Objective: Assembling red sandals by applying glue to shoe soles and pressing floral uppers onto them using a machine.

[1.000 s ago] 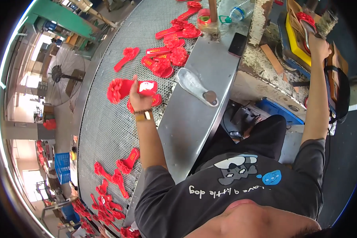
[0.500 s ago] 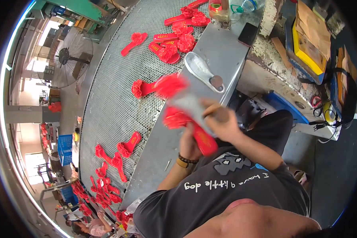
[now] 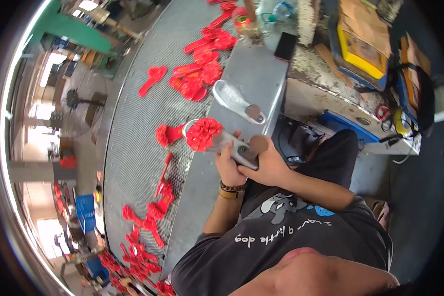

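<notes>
A grey shoe last [image 3: 230, 146] is between my two hands, with a red flower strap [image 3: 203, 134] over its toe end. My left hand [image 3: 227, 168] grips the middle of the last from the near side, a beaded bracelet and a tan band on its wrist. My right hand [image 3: 271, 163] is closed round the heel end, its thumb along the edge. A brown disc [image 3: 258, 144] shows against the right hand; whether it belongs to the last, I cannot tell. Another pale last [image 3: 234, 98] lies on the metal table just beyond, a brown disc at its heel.
Red flower sandals lie on the mesh conveyor [image 3: 148, 113], including a cluster [image 3: 202, 64] at the far end and a pile [image 3: 140, 259] nearer. A phone [image 3: 285, 47] lies on the metal table [image 3: 261, 64]. A worn bench [image 3: 320, 93] with a yellow box [image 3: 362, 54] stands right.
The red sandal has left my left hand; one now stands on edge on the mesh. That hand has joined my right on the flower-topped last. The view has shifted slightly.
</notes>
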A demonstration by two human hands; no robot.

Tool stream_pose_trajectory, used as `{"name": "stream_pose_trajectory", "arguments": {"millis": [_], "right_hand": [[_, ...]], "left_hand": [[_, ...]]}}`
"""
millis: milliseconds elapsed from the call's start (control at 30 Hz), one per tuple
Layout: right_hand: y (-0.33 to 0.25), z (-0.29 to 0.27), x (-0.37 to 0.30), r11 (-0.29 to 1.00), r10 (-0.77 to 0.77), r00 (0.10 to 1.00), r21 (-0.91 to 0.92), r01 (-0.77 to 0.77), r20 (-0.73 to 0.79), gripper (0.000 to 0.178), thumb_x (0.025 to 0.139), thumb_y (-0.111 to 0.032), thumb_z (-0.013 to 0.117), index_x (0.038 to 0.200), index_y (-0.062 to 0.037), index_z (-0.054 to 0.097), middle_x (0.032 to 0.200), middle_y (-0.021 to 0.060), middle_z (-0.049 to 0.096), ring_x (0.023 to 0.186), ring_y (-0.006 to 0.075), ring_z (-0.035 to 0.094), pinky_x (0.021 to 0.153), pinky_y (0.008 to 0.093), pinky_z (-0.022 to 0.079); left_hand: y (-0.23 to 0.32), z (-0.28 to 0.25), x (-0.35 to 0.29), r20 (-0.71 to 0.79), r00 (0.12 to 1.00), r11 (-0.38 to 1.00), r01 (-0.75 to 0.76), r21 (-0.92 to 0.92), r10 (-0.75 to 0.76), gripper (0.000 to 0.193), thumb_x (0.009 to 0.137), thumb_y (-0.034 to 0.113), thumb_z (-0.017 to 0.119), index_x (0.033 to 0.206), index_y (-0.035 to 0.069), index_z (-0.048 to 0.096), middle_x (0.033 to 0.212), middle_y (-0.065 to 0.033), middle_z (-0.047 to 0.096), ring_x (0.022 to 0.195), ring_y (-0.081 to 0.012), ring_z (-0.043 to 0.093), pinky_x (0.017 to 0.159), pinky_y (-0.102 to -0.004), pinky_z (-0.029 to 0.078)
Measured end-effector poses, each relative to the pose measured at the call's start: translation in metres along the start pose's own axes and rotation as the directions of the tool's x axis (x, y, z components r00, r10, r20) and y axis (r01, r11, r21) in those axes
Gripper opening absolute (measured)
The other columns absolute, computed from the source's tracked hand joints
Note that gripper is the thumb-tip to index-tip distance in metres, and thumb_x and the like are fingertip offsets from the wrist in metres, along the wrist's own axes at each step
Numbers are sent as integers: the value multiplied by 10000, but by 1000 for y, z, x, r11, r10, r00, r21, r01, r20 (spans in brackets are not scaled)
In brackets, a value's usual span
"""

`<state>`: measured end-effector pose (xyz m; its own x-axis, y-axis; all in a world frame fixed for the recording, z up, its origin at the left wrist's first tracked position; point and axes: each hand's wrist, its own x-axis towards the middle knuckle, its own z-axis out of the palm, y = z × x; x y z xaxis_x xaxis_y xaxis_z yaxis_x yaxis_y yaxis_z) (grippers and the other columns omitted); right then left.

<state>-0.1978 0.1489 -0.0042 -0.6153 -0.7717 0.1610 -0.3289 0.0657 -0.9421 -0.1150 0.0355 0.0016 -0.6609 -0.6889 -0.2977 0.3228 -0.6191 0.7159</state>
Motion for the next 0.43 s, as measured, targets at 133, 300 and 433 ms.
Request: {"name": "stream_pose_trajectory", "arguments": {"millis": [133,300,433], "right_hand": [[18,-63,-9,979,166,971,149,-142,-169,614,854,-364,801,1238,41,544,1067,202,676,989,297,696,878,403,544],[24,-187,34,949,-90,641,-261,-178,-763,542,919,-415,729,1173,38,573,921,203,686,834,265,702,732,391,554],[3,-301,93,409,-13,498,-459,-789,-867,758,907,-655,617,1236,24,546,902,281,729,841,423,737,779,517,580]], "left_hand": [[-21,72,8,517,855,971,-101,216,-27,692,963,126,579,1563,-5,262,1601,-183,288,1446,-298,348,1155,-434,372],[-23,105,-8,930,232,864,-357,355,-286,817,917,131,660,1601,-31,242,1710,-212,20,1592,-311,-14,1259,-463,61],[-34,64,31,889,82,818,-361,447,-450,749,936,147,642,1593,16,305,1710,-197,60,1591,-328,45,1259,-478,72]]}}
